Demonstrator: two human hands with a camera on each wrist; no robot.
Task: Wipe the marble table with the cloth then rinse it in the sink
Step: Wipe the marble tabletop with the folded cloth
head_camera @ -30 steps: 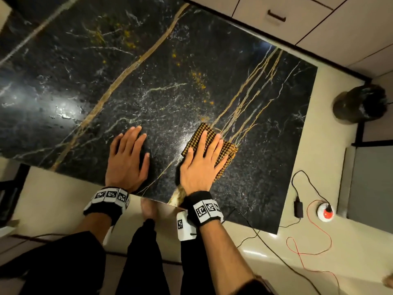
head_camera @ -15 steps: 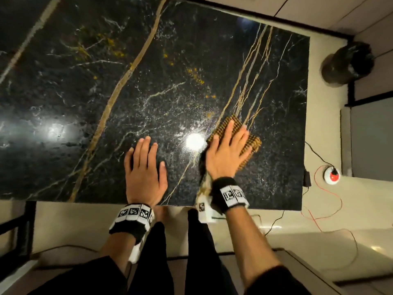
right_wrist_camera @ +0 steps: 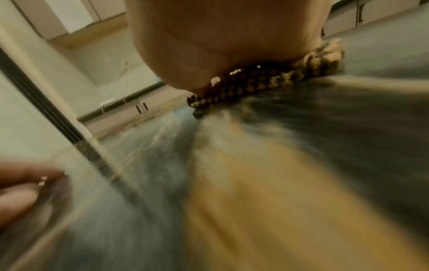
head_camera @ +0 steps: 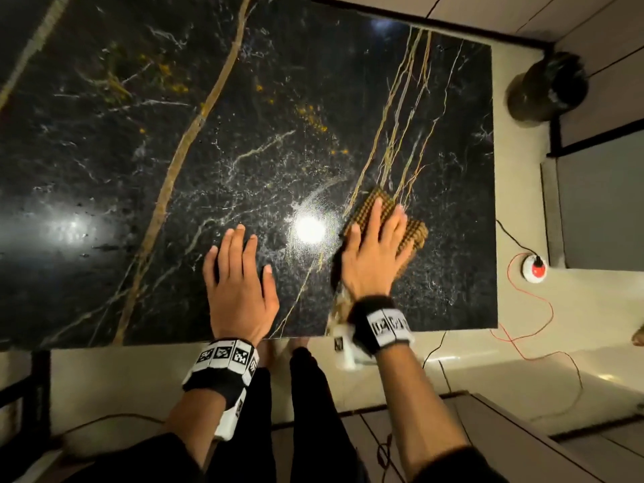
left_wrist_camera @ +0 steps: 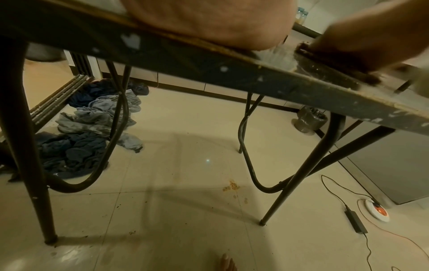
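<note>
The black marble table (head_camera: 146, 176) with gold and white veins fills the head view. A brown and tan checked cloth (head_camera: 416, 233) lies on it near the front right. My right hand (head_camera: 374, 252) presses flat on the cloth with straight fingers, covering most of it. In the right wrist view the cloth (right_wrist_camera: 267, 80) shows under my palm, and the marble around it is blurred. My left hand (head_camera: 240, 277) rests flat on the bare marble to the left, fingers straight, holding nothing. The left wrist view shows the table's front edge (left_wrist_camera: 209, 66) with my palm on it.
A dark bin (head_camera: 547, 88) stands on the floor beyond the table's right end. A white and red power socket (head_camera: 535, 270) with red and black cables lies on the floor at the right. A heap of blue clothes (left_wrist_camera: 92, 124) lies under the table.
My right hand has slid the cloth to the right and a little further from me along the marble. My left hand has stayed flat on the table.
</note>
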